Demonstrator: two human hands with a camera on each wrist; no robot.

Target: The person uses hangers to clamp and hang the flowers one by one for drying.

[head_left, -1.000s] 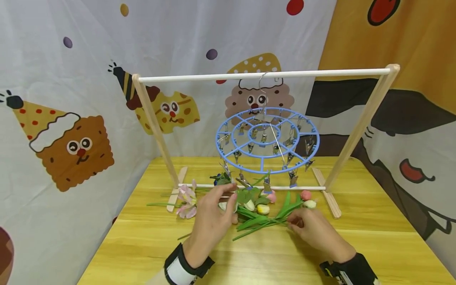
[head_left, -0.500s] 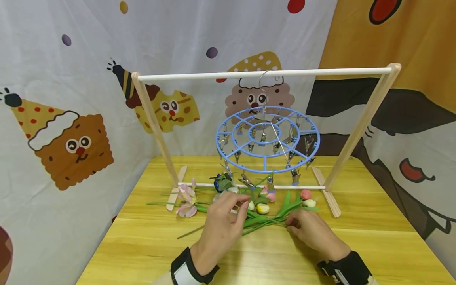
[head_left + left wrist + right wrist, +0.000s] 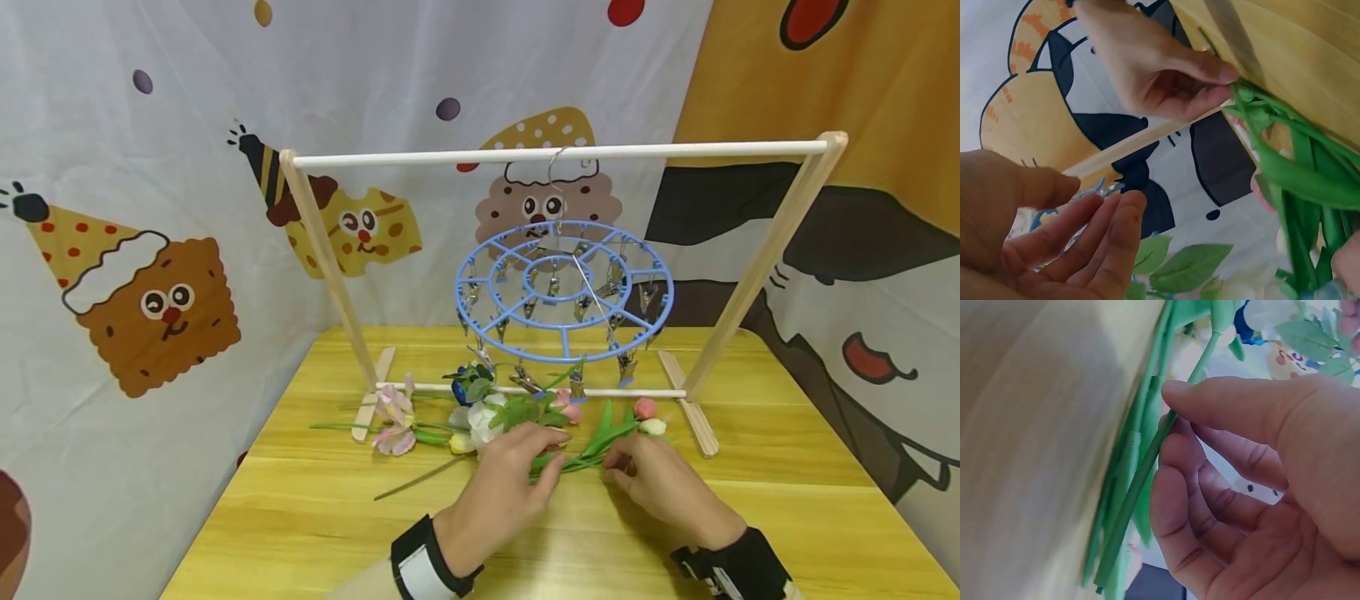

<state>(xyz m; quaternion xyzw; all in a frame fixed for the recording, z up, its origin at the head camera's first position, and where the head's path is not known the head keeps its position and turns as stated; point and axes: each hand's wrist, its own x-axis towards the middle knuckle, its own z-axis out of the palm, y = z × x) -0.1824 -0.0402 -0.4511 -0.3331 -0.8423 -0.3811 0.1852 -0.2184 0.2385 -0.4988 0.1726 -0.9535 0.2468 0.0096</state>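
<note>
My right hand (image 3: 667, 483) pinches the green stem (image 3: 1132, 500) of an artificial flower between thumb and fingertips, low over the table. Other green stems and long leaves (image 3: 1300, 169) lie beside it. A pink tulip head (image 3: 645, 408) and a white one (image 3: 653, 427) show just beyond that hand. My left hand (image 3: 510, 483) hovers over the middle of the pile, its fingers loosely bent and holding nothing. It covers some blooms in the head view. To its left lie a white flower (image 3: 483, 421), a yellow tulip (image 3: 461, 443), a blue flower (image 3: 459, 392) and a pale pink flower (image 3: 395, 408).
Behind the flowers stands a wooden rack with a white top bar (image 3: 420, 157). A round blue hanger (image 3: 566, 332) hangs from it, with several metal clips (image 3: 576, 383) dangling close above the flowers. A thin brown stem (image 3: 420, 479) lies on the wooden table (image 3: 300, 517).
My left hand has moved right across the pile, uncovering the white flower and the yellow tulip on the left. My right hand stays nearly in place on the stem. The hanger has turned slightly.
</note>
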